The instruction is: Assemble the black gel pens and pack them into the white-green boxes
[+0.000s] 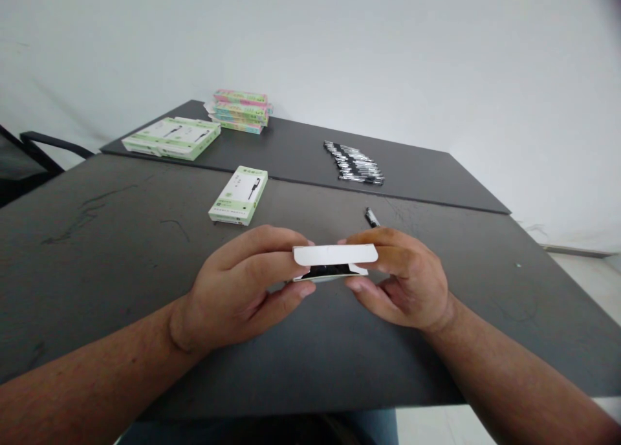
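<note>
Two bare hands hold one small carton [334, 255] between them, a little below the centre of the frame. The left hand [247, 280] grips its left end, with the fingers on top and the thumb below, parted only by the thickness of the carton; the right hand [400, 273] grips the right end in the same way. The carton is of thin card, flat in shape, and one white flap with rounded corners faces the camera; under it there is a dark opening, and I cannot tell what lies inside. One pen [371, 217], clear and black, lies just beyond the right hand, partly hidden by it. One green-and-white box [239, 196] lies flat left of the centre, its printed card looking smooth. In the upper left are at least two similar flat boxes [172, 138], side by side, and near them a stack of several long narrow cartons [240, 112], pink, green and yellow, which I cannot count exactly. Right of the upper centre, many slim pens [354, 163] lie in one row, too close together for a sure count. The table [388, 367] is dark grey and matt, with some thin scratches.
</note>
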The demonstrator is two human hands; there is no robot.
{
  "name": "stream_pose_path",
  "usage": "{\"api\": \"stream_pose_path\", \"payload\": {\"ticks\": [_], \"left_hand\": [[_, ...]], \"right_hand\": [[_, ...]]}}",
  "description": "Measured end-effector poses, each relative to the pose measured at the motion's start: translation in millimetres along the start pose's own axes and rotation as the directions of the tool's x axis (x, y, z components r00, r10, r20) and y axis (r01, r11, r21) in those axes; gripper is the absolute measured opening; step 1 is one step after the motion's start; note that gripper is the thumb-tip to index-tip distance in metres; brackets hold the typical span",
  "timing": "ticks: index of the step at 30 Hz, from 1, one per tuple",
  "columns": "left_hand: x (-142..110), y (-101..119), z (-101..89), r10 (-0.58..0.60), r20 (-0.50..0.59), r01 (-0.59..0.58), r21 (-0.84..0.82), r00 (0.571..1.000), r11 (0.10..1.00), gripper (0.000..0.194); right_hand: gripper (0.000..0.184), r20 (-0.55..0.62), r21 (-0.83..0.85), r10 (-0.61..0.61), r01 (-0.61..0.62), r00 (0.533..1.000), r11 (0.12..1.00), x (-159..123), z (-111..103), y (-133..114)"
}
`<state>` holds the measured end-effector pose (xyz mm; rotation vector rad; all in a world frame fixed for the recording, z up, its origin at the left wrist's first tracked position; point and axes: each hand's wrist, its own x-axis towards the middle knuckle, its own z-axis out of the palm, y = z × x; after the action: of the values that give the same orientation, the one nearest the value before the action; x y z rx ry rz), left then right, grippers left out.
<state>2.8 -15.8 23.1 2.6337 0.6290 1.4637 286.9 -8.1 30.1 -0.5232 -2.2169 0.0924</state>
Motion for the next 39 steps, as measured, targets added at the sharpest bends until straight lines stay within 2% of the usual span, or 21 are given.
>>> {"api": "stream_pose_path", "payload": {"ticks": [6,11,18,28,39], "left_hand": [[-1.7,-1.3,0.0,-0.044,-0.016,0.043,-0.042,0.999,0.998,0.031],[-1.8,-2.8,0.3,-0.003,-0.035,0.002,-0.037,0.999,0.999,0.026],[-0.1,-4.8,0.8,0.025,-0.031,-0.026,-0.037,0.999,0.999,0.022],[-6.1,-5.3,3.4,-0.045,-0.04,0.044,-0.043,0.998,0.998,0.031],[-3.4,-5.1,1.9,-0.041,-0.04,0.04,-0.039,0.998,0.998,0.031]], "right_hand": [[0.025,-0.083,0.003,-0.107,0.107,0.991,0.994,0.0,2.0,2.9],[0.026,-0.07,0.003,-0.059,0.06,0.996,0.998,-0.7,3.7,3.0],[0.033,-0.099,-0.001,-0.099,0.1,0.99,0.995,0.6,4.8,5.0],[0.036,-0.132,0.024,-0.054,0.058,0.99,0.998,-4.5,14.1,7.7],[0.036,-0.116,0.026,-0.054,0.057,0.992,0.998,-4.0,12.7,7.3]]}}
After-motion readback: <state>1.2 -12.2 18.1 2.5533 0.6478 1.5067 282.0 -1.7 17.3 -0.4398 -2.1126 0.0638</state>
